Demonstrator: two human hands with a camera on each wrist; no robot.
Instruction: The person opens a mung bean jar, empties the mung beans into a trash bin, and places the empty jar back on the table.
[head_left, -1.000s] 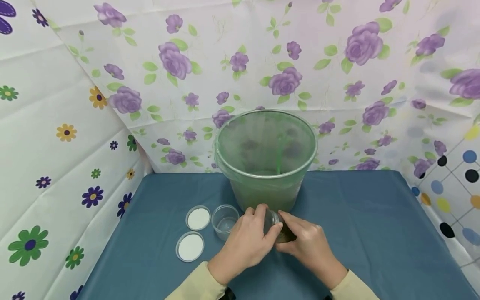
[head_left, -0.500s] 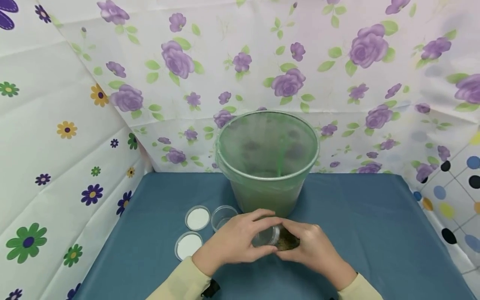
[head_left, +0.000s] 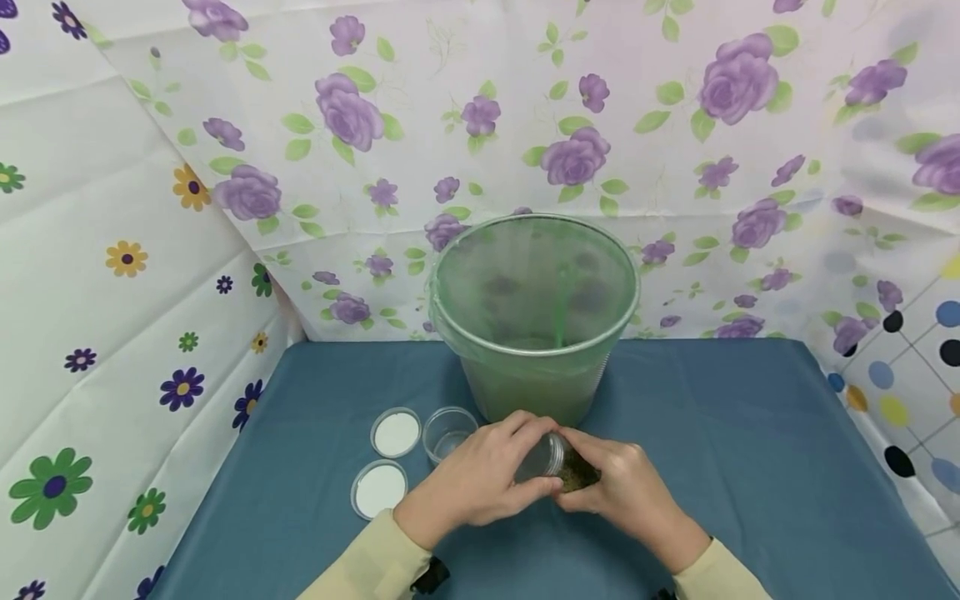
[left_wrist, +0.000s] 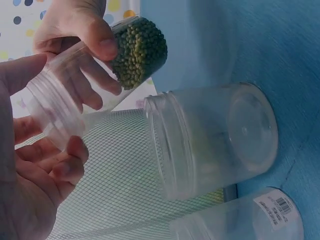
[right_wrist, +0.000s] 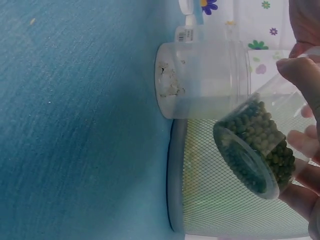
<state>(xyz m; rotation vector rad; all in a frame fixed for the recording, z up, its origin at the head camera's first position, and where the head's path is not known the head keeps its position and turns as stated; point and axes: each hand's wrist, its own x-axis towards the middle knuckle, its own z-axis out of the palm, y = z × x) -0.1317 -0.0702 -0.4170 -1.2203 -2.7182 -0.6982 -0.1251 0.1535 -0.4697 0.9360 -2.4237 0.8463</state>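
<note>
My right hand [head_left: 626, 479] holds a clear plastic jar [left_wrist: 95, 90] tilted on its side, fingers and thumb round its body. Green beans [left_wrist: 140, 52], like mung beans, gather at the jar's bottom end. The thumb and curled fingers of my left hand [head_left: 476, 475] close round the jar's ribbed mouth end. Beneath the hands, an empty clear jar [left_wrist: 215, 140] stands upright on the table; dried specks show on its base in the right wrist view. A second empty jar [head_left: 450, 433], with a barcode label in the left wrist view, is partly hidden behind my left hand.
Two round lids with white insides, one farther [head_left: 396, 435] and one nearer [head_left: 379, 492], lie left of the jars. A mesh bin [head_left: 525, 383] lined with a green bag stands just beyond my hands. Blue cloth [head_left: 735, 467] covers the table; patterned sheets hang around it.
My left fingers first sat over the jar's mouth end, then spread wider, and now close in on it again. The right hand keeps its grip; the lids stay put.
</note>
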